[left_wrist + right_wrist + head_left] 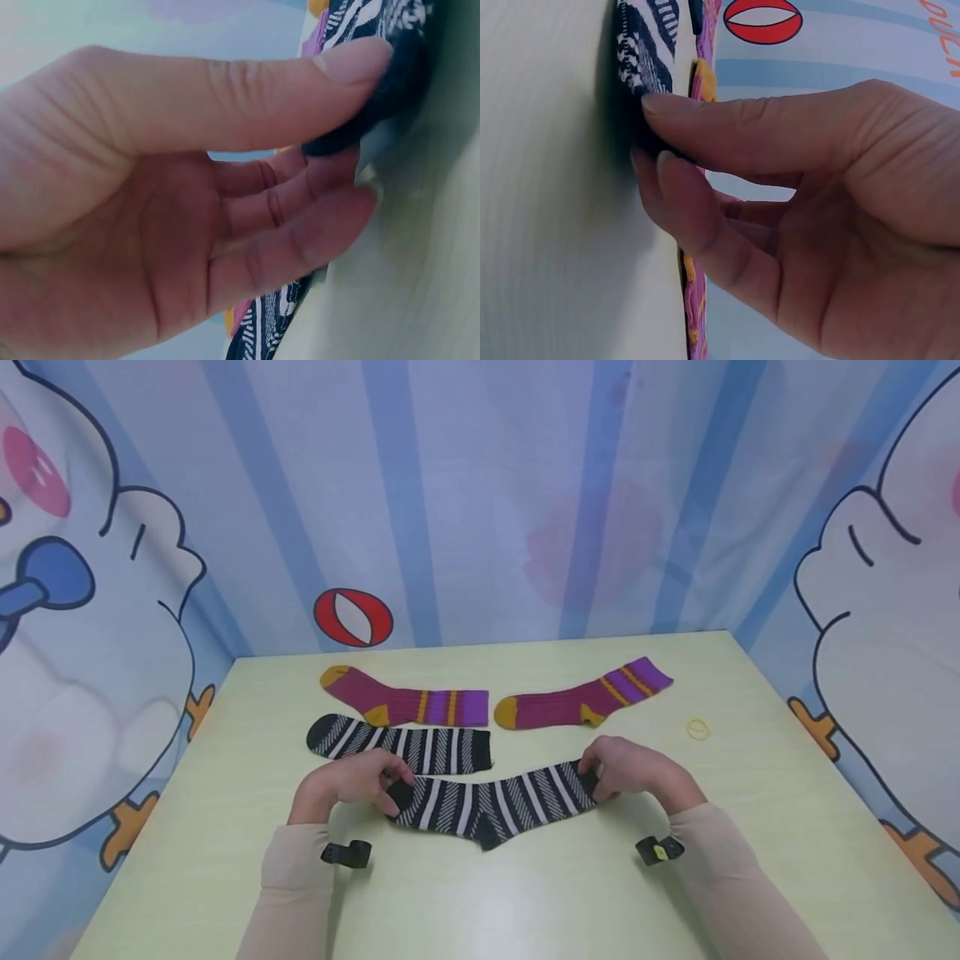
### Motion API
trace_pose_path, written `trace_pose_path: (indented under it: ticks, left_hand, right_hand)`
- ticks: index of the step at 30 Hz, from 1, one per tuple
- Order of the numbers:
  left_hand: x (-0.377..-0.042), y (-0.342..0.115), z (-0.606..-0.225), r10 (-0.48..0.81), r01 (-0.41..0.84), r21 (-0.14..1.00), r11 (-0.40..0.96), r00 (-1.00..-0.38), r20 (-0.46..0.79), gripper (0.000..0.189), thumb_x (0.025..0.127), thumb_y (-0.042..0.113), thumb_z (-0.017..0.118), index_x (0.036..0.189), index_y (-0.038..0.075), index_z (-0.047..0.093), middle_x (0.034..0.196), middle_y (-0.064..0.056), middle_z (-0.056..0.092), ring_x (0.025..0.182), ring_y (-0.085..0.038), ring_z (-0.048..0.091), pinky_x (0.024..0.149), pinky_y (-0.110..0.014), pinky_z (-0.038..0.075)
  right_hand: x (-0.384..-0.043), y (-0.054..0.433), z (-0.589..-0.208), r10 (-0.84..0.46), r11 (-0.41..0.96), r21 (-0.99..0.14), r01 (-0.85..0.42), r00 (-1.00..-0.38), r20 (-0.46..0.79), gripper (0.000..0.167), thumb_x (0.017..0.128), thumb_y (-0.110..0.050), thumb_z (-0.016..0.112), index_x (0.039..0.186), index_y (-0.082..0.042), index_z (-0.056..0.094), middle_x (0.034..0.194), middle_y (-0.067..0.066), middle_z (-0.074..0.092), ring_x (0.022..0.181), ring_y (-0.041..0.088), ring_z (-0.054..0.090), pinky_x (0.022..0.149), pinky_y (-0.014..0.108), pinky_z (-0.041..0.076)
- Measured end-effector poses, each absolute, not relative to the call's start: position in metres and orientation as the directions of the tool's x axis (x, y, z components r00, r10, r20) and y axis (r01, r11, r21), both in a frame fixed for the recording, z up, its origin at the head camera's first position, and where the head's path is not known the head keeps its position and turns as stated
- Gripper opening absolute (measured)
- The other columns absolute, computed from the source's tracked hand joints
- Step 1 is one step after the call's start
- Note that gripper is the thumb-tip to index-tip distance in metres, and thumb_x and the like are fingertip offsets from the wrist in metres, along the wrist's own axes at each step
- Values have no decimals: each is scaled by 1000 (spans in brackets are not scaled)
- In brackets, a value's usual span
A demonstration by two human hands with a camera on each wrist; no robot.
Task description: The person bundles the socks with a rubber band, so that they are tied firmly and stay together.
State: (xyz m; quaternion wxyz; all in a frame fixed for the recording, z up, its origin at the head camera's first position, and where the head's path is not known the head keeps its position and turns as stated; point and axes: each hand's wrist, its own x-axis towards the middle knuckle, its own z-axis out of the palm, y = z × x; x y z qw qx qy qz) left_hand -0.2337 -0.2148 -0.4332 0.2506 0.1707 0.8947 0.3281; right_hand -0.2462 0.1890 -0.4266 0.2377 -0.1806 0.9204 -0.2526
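Two hands (363, 777) (630, 767) pinch a black-and-white sock (504, 803).

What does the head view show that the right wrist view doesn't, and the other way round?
Only the head view shows the left hand and the thin yellow bands. Only the right wrist view shows orange lettering, cut off by the picture's edge. Both show the right hand pinching the front striped sock, and the red-and-white oval print.

The left hand (363, 777) and right hand (628, 767) hold a striped sock (491, 806) by both ends. Another striped sock (420, 748) and two maroon socks (551, 710) lie beyond it.
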Motion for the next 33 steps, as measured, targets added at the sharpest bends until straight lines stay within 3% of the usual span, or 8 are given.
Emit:
trace_pose_path:
  ticks: [11, 18, 22, 33]
  left_hand:
    - [-236, -213, -435, 414, 121, 626, 770, -841, -348, 41, 74, -2, 84, 112, 4, 68, 102, -5, 61, 91, -22, 55, 86, -39, 49]
    - [-235, -215, -438, 411, 151, 593, 791, -850, -331, 44, 70, -5, 85, 108, 6, 67, 96, -7, 57, 88, -22, 50, 79, -36, 46]
    - [-234, -214, -438, 395, 144, 581, 801, -857, -332, 45, 69, -5, 86, 107, 8, 66, 98, -7, 57, 90, -23, 51, 83, -40, 47]
    - [-233, -208, -436, 360, 136, 526, 840, -864, -351, 45, 68, -6, 85, 103, 10, 62, 98, -8, 55, 89, -24, 49, 80, -40, 45]
  right_hand:
    - [-247, 190, -432, -449, 839, -484, -248, -819, -357, 39, 70, 8, 78, 105, -5, 64, 93, 9, 60, 80, 23, 55, 64, 33, 49]
    - [-246, 190, -430, -440, 842, -487, -232, -818, -371, 39, 71, 4, 81, 103, -8, 62, 90, 9, 61, 74, 21, 56, 62, 32, 49]
    - [-246, 190, -430, -444, 840, -490, -233, -815, -373, 39, 71, 1, 83, 104, -8, 62, 90, 10, 61, 73, 21, 56, 61, 32, 49]
    - [-245, 192, -431, -457, 835, -486, -259, -819, -347, 39, 69, 0, 83, 102, -6, 63, 92, 8, 63, 77, 21, 56, 72, 37, 49]
